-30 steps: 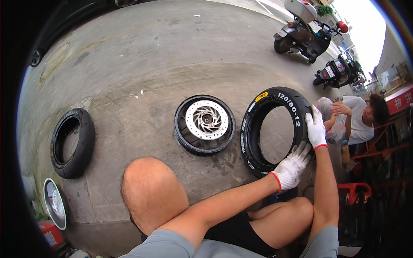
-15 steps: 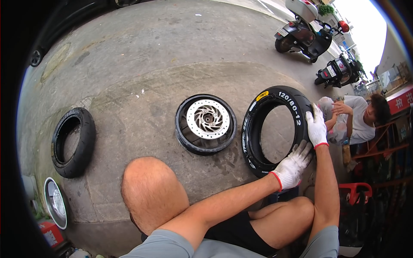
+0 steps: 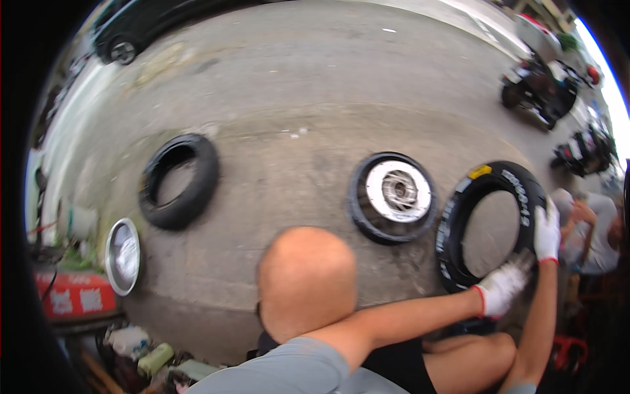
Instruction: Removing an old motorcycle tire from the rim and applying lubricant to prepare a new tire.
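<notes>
A black motorcycle tyre with white lettering and a yellow label is at the right, with no rim inside it. My right hand, in a white glove with a red cuff, grips its right edge. My left hand, in a soiled matching glove, reaches across to the tyre's near right side. Its fingers are stretched out against the rubber, smeared by motion. Left of the tyre lies a black wheel rim with a silver brake disc on top, touching neither hand.
Another bare tyre rests at the left, near a metal basin. A red box and clutter sit at the lower left. At the right edge a person sits close to my right hand. Scooters and a dark car are parked beyond.
The whole scene has shifted right in view as my head turned left, bringing the red box and clutter into sight. Both hands remain at the tyre, which looks little moved.
</notes>
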Available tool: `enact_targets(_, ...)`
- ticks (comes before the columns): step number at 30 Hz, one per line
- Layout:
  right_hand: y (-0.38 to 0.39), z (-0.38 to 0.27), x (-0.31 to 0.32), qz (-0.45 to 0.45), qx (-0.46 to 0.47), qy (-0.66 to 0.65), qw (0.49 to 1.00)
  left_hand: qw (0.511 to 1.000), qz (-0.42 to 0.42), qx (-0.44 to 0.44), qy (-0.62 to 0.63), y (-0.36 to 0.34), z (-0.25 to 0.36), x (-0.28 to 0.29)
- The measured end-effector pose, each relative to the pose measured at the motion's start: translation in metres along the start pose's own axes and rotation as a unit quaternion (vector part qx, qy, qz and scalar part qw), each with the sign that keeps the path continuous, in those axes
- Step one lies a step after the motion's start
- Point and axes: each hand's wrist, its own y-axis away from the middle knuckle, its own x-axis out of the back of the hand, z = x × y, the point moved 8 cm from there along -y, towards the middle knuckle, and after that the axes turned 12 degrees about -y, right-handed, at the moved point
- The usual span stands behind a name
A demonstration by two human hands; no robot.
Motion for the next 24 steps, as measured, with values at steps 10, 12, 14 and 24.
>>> enact_targets(10,-0.017,0.049,-0.005,-0.012,0.014,0.017,1.0,0.998,-0.015,0.001,-0.061,-0.007,0.003,-0.025)
enact_targets(12,-0.016,0.056,-0.002,-0.01,0.01,0.02,1.0,0.998,-0.03,-0.003,-0.047,-0.009,0.005,-0.023)
enact_targets(14,-0.017,0.063,0.0,-0.003,0.014,0.012,1.0,0.999,-0.033,0.0,-0.03,-0.01,0.006,-0.019)
enact_targets(24,-0.01,0.043,0.016,0.006,0.021,0.033,0.999,1.0,-0.006,0.008,-0.013,-0.011,0.011,-0.023)
